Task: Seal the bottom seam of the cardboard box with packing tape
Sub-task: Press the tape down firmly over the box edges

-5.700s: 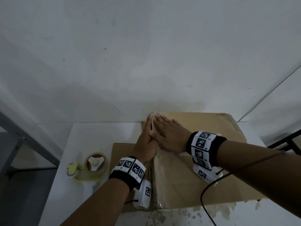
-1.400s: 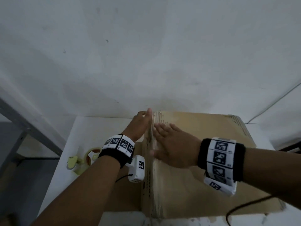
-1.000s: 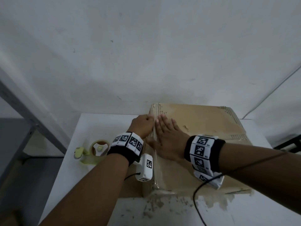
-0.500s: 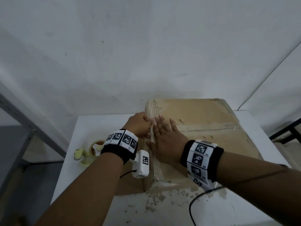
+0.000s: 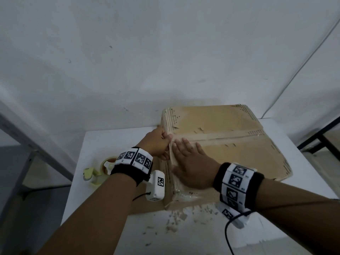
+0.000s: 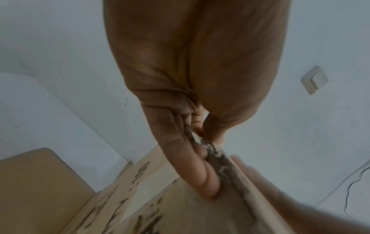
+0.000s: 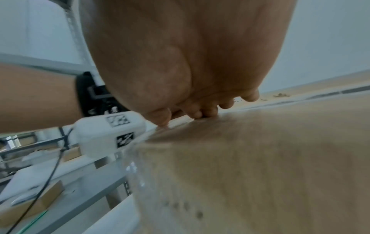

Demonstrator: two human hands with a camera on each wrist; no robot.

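The cardboard box (image 5: 230, 155) lies on the white table (image 5: 110, 140), with a pale tape band (image 5: 220, 137) running along its centre seam. At the box's left edge my left hand (image 5: 166, 143) pinches the loose end of the tape strip (image 5: 173, 155), which hangs over the corner. In the left wrist view, thumb and fingers of the left hand (image 6: 202, 139) close on that strip (image 6: 215, 152). My right hand (image 5: 191, 161) lies flat on the box top beside the strip. Its fingertips (image 7: 200, 113) press on the cardboard.
A yellow-green tape dispenser (image 5: 97, 173) sits on the table to the left, behind my left wrist. Torn cardboard scraps (image 5: 174, 218) litter the near table edge. A flat cardboard piece (image 5: 143, 207) lies under the left forearm. The wall stands close behind the box, and a metal frame (image 5: 36, 150) is at the left.
My left hand went from lying straight against the box's left edge to curling and pinching the tape end. The right hand stays flat on top. The head view has swung left.
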